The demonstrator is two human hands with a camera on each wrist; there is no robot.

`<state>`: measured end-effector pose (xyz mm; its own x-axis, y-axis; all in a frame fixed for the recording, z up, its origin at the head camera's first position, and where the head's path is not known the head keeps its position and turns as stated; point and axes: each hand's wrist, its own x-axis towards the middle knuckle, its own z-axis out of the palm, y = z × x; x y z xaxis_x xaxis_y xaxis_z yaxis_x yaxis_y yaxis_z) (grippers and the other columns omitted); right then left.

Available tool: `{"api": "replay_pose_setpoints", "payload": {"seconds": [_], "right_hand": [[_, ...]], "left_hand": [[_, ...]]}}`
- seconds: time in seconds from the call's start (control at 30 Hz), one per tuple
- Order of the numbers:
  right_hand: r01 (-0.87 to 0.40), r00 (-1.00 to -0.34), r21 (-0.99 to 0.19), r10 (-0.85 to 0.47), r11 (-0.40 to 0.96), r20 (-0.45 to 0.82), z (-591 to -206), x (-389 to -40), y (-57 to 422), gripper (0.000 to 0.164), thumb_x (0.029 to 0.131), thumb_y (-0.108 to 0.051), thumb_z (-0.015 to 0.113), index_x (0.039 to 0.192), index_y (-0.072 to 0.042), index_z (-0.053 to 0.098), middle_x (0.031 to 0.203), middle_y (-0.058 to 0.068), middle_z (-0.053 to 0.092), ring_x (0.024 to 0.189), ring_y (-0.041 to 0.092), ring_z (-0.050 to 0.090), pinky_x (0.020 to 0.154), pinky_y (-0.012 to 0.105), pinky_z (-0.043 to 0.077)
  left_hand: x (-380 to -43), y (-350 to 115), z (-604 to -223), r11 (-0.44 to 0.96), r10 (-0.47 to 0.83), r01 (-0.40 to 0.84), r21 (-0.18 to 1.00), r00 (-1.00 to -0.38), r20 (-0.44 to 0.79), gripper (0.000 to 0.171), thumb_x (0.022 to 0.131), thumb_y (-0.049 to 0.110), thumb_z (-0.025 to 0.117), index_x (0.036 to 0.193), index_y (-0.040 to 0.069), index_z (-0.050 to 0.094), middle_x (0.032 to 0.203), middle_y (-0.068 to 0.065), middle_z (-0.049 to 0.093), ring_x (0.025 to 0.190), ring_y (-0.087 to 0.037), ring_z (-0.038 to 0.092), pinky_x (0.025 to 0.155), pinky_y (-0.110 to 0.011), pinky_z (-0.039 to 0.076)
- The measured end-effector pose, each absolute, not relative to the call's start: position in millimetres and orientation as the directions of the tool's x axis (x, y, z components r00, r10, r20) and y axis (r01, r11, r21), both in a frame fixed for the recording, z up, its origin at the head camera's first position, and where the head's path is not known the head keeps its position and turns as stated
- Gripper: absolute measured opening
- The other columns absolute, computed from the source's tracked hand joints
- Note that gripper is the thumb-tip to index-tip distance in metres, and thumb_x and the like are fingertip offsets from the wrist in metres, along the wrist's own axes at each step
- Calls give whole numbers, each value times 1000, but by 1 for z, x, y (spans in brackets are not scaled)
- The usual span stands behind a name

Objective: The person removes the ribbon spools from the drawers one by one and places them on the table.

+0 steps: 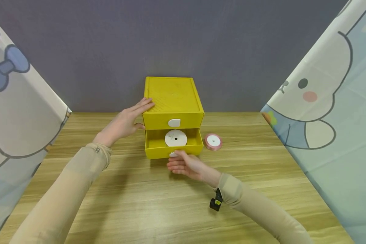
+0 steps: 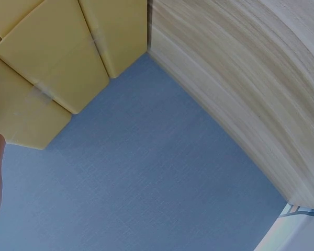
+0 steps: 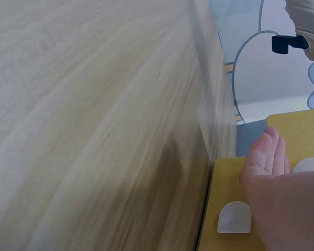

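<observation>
A small yellow drawer cabinet [image 1: 174, 95] stands against the grey backdrop, its middle drawer [image 1: 158, 153] pulled out. Inside that drawer lies a white-faced spool [image 1: 180, 135] with a dark centre hole. My left hand [image 1: 126, 122] rests at the cabinet's top left edge, fingers straight on the lid and thumb at the side. At the drawer front, my right hand [image 1: 190, 166] touches the white handle [image 1: 173, 154] with its thumb, its other fingers extended below. In the right wrist view those fingers [image 3: 267, 154] look straight, and the thumb is hidden.
A pink ribbon spool [image 1: 213, 141] lies on the wooden table [image 1: 134, 203], just right of the cabinet. The top drawer [image 1: 158, 121] is closed. Cartoon-printed cloth [image 1: 323, 101] flanks the table on both sides. The lowest drawer's handle [image 3: 234, 217] shows in the right wrist view.
</observation>
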<state>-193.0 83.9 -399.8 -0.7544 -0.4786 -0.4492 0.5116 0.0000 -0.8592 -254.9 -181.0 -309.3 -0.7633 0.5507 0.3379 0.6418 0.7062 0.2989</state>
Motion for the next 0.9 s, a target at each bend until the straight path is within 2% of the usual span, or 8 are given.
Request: {"api": "replay_pose_setpoints", "payload": {"seconds": [0.47, 0.9], "right_hand": [[504, -755, -864, -484, 1, -442, -400, -181, 86, 58, 98, -36, 44, 129, 13, 49, 127, 28, 59, 95, 17, 68, 98, 33, 54], [501, -740, -865, -502, 35, -449, -403, -169, 92, 58, 97, -35, 46, 128, 14, 49, 118, 25, 65, 91, 15, 69, 91, 30, 56]], "left_hand": [[-255, -181, -308, 712, 544, 633, 305, -771, 331, 86, 78, -2, 74, 151, 14, 31, 161, -6, 22, 148, -28, 23, 95, -47, 53], [-254, -181, -308, 712, 544, 631, 307, -773, 327, 87, 78, -3, 73, 151, 14, 30, 161, -6, 21, 148, -29, 22, 94, -47, 53]]}}
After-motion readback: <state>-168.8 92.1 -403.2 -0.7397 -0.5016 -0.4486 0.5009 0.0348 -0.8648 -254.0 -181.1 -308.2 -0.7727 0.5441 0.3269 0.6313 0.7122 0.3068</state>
